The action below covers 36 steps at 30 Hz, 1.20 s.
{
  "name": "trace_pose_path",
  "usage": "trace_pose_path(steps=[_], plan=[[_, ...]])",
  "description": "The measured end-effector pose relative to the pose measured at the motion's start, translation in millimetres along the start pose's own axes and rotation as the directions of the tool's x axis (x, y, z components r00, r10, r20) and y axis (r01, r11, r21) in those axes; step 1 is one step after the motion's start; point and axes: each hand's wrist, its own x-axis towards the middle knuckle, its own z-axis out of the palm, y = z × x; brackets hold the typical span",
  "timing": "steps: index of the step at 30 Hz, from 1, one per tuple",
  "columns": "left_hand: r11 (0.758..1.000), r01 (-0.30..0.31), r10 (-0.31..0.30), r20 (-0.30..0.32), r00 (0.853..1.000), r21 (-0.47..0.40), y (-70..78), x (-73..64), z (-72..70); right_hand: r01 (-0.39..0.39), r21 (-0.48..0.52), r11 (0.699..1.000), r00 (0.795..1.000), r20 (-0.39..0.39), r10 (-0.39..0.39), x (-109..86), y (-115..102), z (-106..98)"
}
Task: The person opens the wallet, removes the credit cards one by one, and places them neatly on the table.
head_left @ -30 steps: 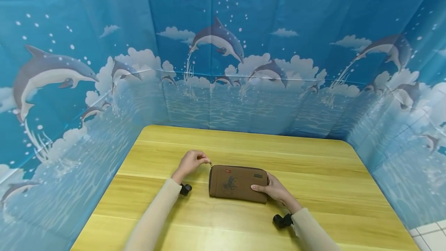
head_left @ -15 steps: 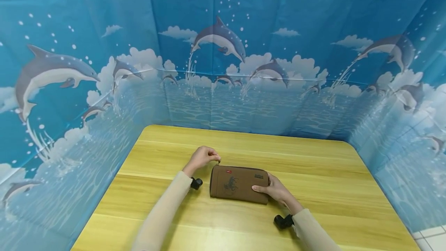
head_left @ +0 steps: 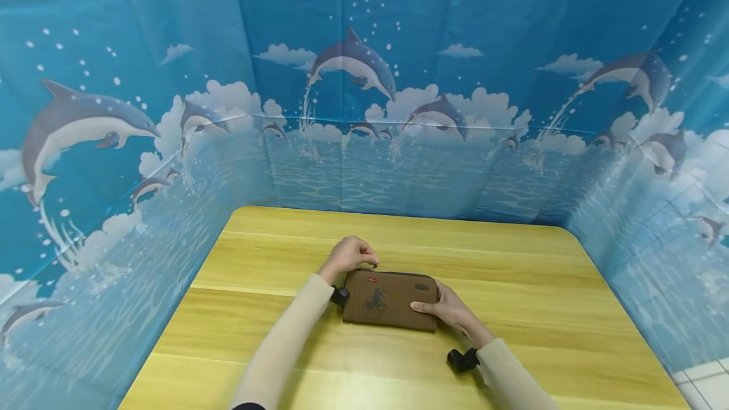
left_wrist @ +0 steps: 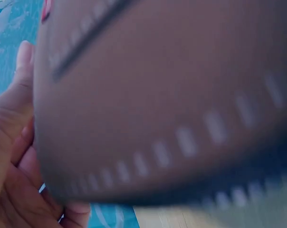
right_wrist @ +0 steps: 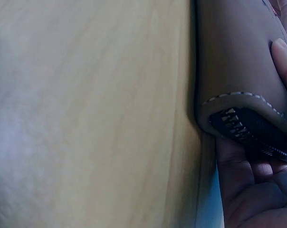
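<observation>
A brown zip wallet (head_left: pixel 393 301) with a dark horse print and a small red tag lies on the table, its zipped long edge away from me. At that far edge my left hand (head_left: pixel 352 254) pinches the small zip pull (head_left: pixel 374 266), left of the middle. My right hand (head_left: pixel 452 310) grips the wallet's right end, thumb on the front face and fingers beneath. In the right wrist view, metal zip teeth (right_wrist: pixel 232 121) run round the wallet's end. The wallet's stitched face (left_wrist: pixel 157 95) fills most of the left wrist view; the pull is hidden there.
The yellow wood-grain table (head_left: pixel 512 271) extends around the wallet on all sides. A blue dolphin-print curtain (head_left: pixel 364 163) encloses its back and sides. Black wrist cameras sit on both wrists, the left one (head_left: pixel 340 296) close to the wallet's left end.
My left hand has moved right along the wallet's far edge, taking the zip pull from the left corner toward the middle. The right hand and the wallet have stayed in place.
</observation>
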Motion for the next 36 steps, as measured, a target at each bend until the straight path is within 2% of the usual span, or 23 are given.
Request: trace_pose_path(steps=[9, 13, 20, 28, 31, 36], plan=[[0.998, 0.000, 0.001, -0.015, 1.000, 0.067, 17.0, 7.8, 10.7, 0.032, 0.057, 0.998, 0.999, 0.039, -0.034, -4.3, -13.7, -1.5], [0.996, 0.010, -0.008, -0.029, 1.000, 0.087, 22.7, 9.9, 13.0, 0.041, 0.045, 0.998, 0.998, 0.044, -0.043, -2.4, -6.4, -3.2], [0.998, 0.005, -0.003, -0.024, 1.000, 0.068, 30.6, 16.6, 19.7, 0.037, 0.032, 0.999, 0.999, 0.027, -0.038, 3.6, 0.4, -4.2], [0.994, 0.105, -0.105, -0.027, 0.994, -0.011, 29.2, 11.5, 25.0, 0.036, 0.063, 0.997, 0.998, 0.057, -0.040, -15.5, -33.7, -1.1], [0.992, 0.122, -0.122, -0.021, 0.992, -0.029, 26.9, 10.0, 25.7, 0.044, 0.070, 0.997, 0.997, 0.067, -0.048, -13.6, -29.9, -1.7], [0.991, 0.120, -0.120, -0.008, 0.993, -0.058, 21.4, 8.1, 26.5, 0.044, 0.084, 0.995, 0.997, 0.056, -0.049, -4.2, -9.5, -1.3]])
